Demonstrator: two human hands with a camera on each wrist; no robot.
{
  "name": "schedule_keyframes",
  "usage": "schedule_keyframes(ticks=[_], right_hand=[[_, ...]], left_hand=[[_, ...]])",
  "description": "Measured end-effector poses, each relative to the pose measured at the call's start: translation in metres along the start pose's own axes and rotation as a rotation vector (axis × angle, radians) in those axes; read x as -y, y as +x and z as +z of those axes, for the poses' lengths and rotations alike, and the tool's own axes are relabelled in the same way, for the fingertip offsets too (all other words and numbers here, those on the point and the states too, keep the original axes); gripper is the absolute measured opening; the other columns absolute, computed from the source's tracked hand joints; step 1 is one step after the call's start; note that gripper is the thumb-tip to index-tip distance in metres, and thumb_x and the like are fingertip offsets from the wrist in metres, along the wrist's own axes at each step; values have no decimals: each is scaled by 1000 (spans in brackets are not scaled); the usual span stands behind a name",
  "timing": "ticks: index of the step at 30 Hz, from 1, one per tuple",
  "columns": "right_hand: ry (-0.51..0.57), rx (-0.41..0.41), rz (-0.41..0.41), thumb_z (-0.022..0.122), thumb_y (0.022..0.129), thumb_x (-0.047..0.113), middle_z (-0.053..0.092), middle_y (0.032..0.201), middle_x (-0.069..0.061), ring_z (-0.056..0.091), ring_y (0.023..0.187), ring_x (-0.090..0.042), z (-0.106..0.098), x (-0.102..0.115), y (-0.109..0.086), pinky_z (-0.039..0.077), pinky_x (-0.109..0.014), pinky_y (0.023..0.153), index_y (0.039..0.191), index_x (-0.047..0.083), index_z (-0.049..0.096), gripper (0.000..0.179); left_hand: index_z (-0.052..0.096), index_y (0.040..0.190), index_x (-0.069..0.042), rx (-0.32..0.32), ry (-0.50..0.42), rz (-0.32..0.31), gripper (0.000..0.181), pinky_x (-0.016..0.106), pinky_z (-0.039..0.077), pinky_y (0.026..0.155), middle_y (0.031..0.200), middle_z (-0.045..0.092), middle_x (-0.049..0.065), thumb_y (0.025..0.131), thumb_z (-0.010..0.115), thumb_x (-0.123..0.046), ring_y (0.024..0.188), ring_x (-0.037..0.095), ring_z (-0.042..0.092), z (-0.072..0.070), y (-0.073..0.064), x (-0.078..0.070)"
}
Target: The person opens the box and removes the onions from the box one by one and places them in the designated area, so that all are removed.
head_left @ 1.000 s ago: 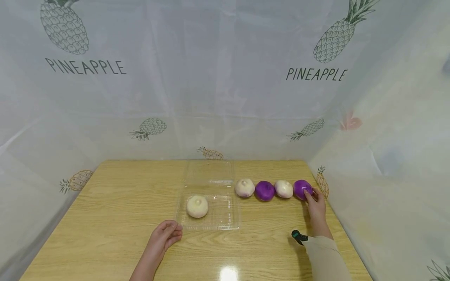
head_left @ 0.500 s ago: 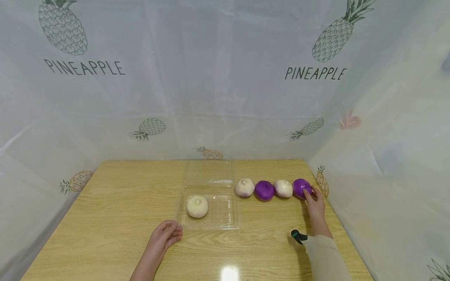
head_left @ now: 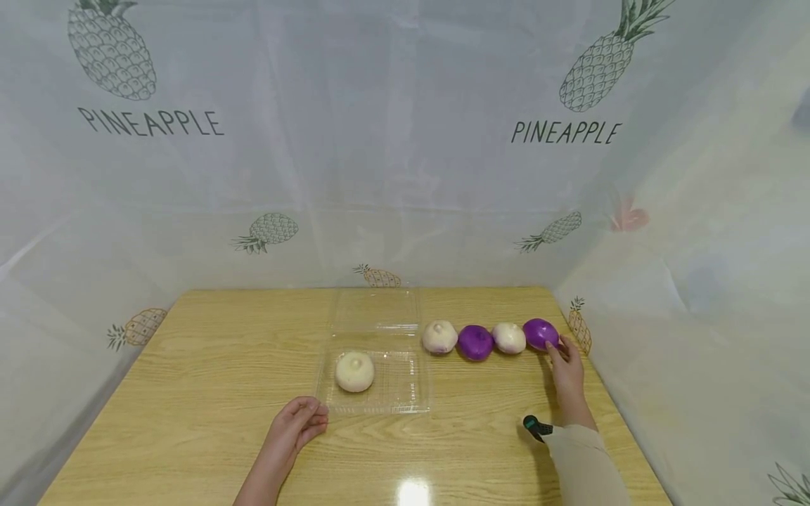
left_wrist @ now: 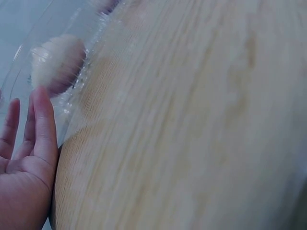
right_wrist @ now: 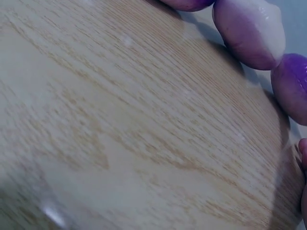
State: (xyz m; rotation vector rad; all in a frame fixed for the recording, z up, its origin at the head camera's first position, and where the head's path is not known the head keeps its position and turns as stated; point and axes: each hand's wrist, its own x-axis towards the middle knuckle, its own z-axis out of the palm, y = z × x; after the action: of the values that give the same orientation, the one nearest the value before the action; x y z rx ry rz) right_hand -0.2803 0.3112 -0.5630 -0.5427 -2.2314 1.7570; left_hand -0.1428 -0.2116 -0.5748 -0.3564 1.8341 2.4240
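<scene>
In the head view, several round onions stand in a row on the table: a cream one (head_left: 439, 337), a purple one (head_left: 475, 343), another cream one (head_left: 509, 338) and a glossy purple one (head_left: 539, 334) at the right end. My right hand (head_left: 567, 365) is at that last onion's right side, its thumb by the lower edge. The right wrist view shows only a fingertip (right_wrist: 303, 146), a little apart from the purple onion (right_wrist: 293, 88). My left hand (head_left: 297, 425) rests at the near left corner of a clear plastic box (head_left: 401, 383), fingers fairly straight. A cream onion (head_left: 355, 372) sits inside the box.
The box's clear lid (head_left: 376, 309) lies folded back towards the rear of the wooden table (head_left: 209, 393). A pineapple-print curtain (head_left: 405, 176) surrounds the table's back and sides. A black band with a camera (head_left: 538, 427) is on the right wrist.
The purple onion at the right end has shifted slightly left and back, its surface turned. My right hand has barely moved. The left hand and box have stayed put.
</scene>
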Motion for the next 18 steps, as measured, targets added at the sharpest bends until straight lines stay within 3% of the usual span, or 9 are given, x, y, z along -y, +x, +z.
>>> schedule_keyframes(ticks=[12, 15, 18], right_hand=[[8, -20, -24, 55, 100, 34, 27, 151, -29, 30, 134, -43, -1, 1, -21, 30, -55, 109, 151, -1, 24, 70], [3, -34, -28, 56, 100, 31, 29, 149, -29, 33, 130, -41, 0, 1, -29, 34, -50, 105, 150, -2, 27, 67], [-8, -48, -24, 57, 99, 27, 33, 147, -27, 37, 124, -36, 2, 2, -38, 39, -36, 94, 148, -2, 32, 63]], left_hand=[[51, 115, 11, 12, 26, -4, 34, 33, 56, 83, 102, 61, 14, 100, 56, -19, 91, 22, 62, -1, -2, -1], [51, 115, 11, 17, 24, -1, 34, 33, 56, 82, 101, 62, 14, 100, 56, -19, 90, 22, 62, -1, -2, -1], [52, 114, 11, 17, 6, -3, 33, 33, 56, 82, 100, 62, 13, 99, 57, -18, 89, 22, 62, -1, -1, -1]])
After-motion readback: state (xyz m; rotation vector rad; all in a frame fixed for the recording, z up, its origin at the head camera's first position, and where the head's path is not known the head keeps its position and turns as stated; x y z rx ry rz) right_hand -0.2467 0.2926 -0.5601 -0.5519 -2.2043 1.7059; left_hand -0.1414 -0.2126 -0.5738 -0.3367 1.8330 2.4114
